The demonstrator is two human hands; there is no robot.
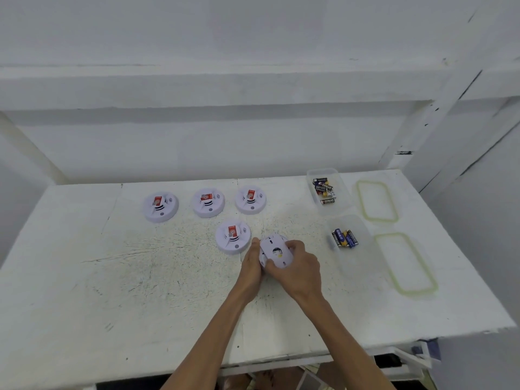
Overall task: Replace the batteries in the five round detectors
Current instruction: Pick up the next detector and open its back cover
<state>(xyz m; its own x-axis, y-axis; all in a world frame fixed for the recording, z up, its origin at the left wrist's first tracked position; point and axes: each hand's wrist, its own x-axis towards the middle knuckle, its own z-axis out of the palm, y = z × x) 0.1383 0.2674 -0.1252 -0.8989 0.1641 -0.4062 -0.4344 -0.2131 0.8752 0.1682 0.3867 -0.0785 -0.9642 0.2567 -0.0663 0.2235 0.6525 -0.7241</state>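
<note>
Five round white plastic detectors in view. Four sit face up on the white scuffed tabletop (pixel 140 277): three in a back row, left detector (pixel 161 206), middle detector (pixel 208 202), right detector (pixel 250 199), plus a fourth detector (pixel 233 237) nearer me, in front of the gap between middle and right. Each shows a red label on top.

Fifth detector (pixel 277 253) is in both my hands, just right of the fourth, flipped so its flat back plate faces up. A round hole in the plate shows something dark inside, too small to tell what. My left hand (pixel 251 266) wraps the left edge, fingers curled round the rim. My right hand (pixel 298 266) grips the right and near side, fingers curled over the plate. Cannot tell if this detector touches the table or is lifted off it.

Right of my hands are two clear rectangular plastic tubs, lids off. Far tub (pixel 342 190) holds black-and-red batteries (pixel 323 190) in a loose pile. Near tub (pixel 357 266) holds blue batteries (pixel 344 238) side by side. Two clear lids with green seal rims lie flat further right: far lid (pixel 377 201) beside the far tub, near lid (pixel 405 263) beside the near tub. White wall (pixel 253 136) behind the table.
</note>
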